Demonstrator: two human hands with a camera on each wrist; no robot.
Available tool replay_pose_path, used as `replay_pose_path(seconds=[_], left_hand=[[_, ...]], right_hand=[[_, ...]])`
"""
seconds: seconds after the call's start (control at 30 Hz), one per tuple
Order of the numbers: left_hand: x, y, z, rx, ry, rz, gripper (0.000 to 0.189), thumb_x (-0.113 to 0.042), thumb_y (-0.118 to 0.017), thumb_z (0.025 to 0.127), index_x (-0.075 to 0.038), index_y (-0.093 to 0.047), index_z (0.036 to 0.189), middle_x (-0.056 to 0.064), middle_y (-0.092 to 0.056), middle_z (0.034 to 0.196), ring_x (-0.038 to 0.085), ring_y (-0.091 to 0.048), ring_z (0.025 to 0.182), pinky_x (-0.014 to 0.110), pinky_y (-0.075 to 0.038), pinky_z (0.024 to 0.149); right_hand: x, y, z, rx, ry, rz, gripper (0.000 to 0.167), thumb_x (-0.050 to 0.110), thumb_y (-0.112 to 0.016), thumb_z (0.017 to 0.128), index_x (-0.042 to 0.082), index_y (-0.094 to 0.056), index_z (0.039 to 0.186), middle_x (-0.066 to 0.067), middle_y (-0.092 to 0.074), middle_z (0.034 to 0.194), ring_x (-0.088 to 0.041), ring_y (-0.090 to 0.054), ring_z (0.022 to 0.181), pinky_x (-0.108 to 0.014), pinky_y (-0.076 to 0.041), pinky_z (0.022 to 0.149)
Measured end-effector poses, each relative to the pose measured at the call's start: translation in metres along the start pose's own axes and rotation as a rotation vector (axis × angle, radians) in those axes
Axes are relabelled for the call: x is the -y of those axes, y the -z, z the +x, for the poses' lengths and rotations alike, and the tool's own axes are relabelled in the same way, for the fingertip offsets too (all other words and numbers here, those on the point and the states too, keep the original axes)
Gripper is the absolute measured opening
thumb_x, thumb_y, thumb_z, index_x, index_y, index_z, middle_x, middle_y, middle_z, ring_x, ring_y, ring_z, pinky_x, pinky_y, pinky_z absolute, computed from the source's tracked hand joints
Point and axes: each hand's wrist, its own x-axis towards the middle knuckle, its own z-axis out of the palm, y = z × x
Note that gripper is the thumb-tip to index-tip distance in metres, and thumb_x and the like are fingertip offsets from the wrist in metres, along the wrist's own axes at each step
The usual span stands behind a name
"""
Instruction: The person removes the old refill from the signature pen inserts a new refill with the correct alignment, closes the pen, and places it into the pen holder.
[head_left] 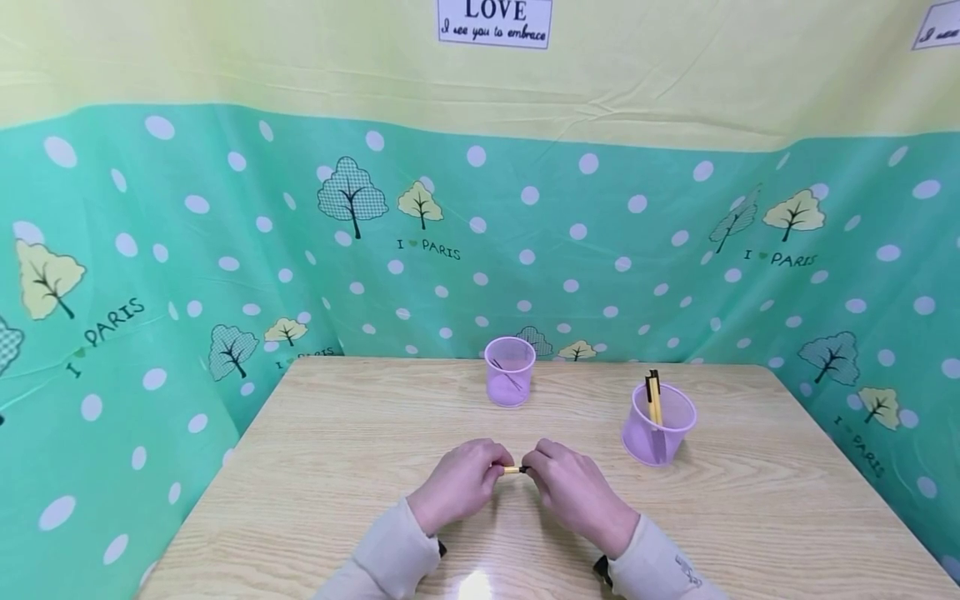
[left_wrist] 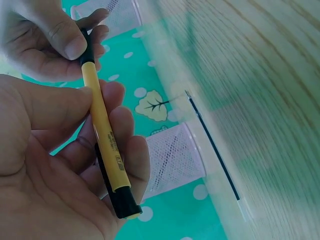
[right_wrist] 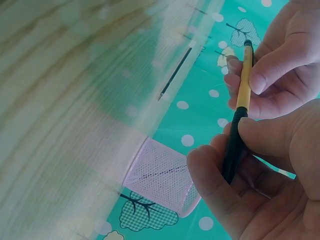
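A yellow-and-black pen (left_wrist: 102, 120) spans the gap between my hands, above the table. My left hand (head_left: 461, 485) holds its yellow barrel, thumb on one side and curled fingers on the other; the black clip end points away from the right hand. At the other end, my right hand (head_left: 576, 493) pinches the black grip section (right_wrist: 235, 145) between thumb and fingers. Barrel and grip section meet in line; whether they are fastened I cannot tell. A thin dark pen refill (left_wrist: 215, 150) lies on the table near the hands in both wrist views; I cannot make it out in the head view.
A lilac mesh cup (head_left: 510, 392) with thin dark sticks inside stands at the table's back edge. Another lilac mesh cup (head_left: 647, 442), holding yellow-and-black pens (head_left: 654, 404), is on the right. A green dotted curtain (head_left: 555, 275) hangs around the wooden table (head_left: 360, 417).
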Motion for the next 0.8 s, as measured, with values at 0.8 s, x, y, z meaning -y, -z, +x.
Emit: replay_pose_path(seconds=[0.8], left_hand=[[-0.0005,0.0004,0.0004,-0.023,0.017,-0.018,0.020,-0.002,-0.071,0.077,-0.016,-0.067,0.091,-0.009,-0.058,0.086,0.007,-0.054,0.083,0.024,-0.049,0.073]], right_hand=[[-0.0008,-0.0036,-0.0002,-0.005,0.012,0.003,0.009,0.009,-0.071,0.082,0.015,-0.068,0.088,0.010,-0.052,0.078,-0.005,-0.052,0.068,-0.021,-0.048,0.055]])
